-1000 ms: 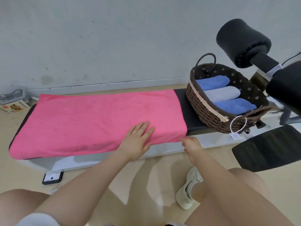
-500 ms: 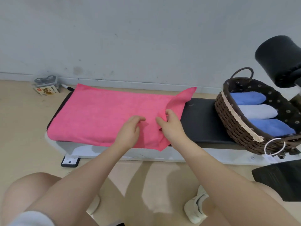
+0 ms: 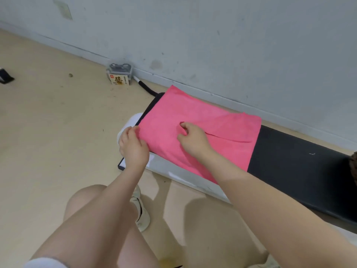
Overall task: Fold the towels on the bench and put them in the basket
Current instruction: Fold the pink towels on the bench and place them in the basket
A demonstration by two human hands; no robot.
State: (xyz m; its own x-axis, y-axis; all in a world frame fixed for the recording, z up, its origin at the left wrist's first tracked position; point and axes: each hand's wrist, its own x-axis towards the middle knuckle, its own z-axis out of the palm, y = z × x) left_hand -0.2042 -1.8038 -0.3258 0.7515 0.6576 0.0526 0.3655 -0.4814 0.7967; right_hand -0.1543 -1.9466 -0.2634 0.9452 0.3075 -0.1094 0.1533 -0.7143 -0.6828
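Observation:
A pink towel point(image 3: 210, 124) lies folded in half on the left end of the black bench point(image 3: 297, 167). My left hand point(image 3: 133, 146) pinches the towel's near left corner at the bench end. On top of the towel, near its middle, my right hand point(image 3: 193, 138) has its fingers curled into the cloth. Only a dark sliver of the wicker basket point(image 3: 354, 167) shows at the right edge; its contents are out of view.
A small box with a printed label point(image 3: 119, 80) and a grey device sit on the floor by the wall. A black cable runs from there to the bench. My knees and a shoe point(image 3: 142, 211) are below the bench's white frame point(image 3: 185, 175).
The towel's right half has been folded over to the left, now covering only the bench's left end. Both hands moved left with it. The view swung left, and the basket has almost left the frame.

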